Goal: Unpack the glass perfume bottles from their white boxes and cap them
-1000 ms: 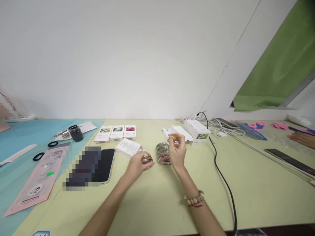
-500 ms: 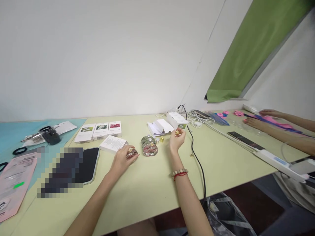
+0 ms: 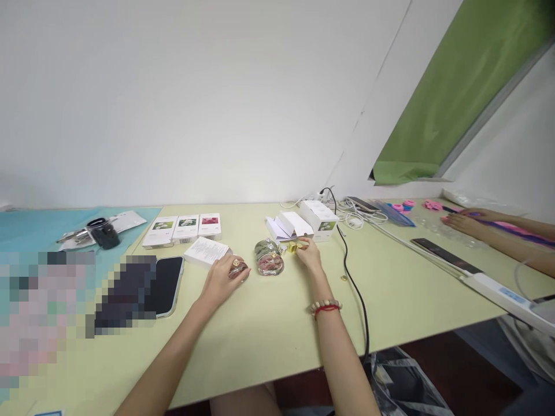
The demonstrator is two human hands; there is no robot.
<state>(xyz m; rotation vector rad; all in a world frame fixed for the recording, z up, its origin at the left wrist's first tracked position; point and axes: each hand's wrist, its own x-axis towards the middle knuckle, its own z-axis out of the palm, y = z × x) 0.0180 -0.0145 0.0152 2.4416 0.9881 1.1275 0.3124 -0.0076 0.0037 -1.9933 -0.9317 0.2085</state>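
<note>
Bottle (image 3: pixel 238 270) is sitting in the left hand (image 3: pixel 219 279), fingers curled round it, maybe against tipping; the right hand (image 3: pixel 309 254) is reaching half-curled by the cap (image 3: pixel 292 247), hold unclear.

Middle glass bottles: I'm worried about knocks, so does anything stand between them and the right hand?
Yes: a small silver cylinder and a gold cylinder sit between the glass bottles and the right hand.

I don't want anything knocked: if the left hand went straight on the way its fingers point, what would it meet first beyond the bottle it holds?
Probably the nearer bottle of the pair to the right of the left hand, though depth is hard to judge.
</note>
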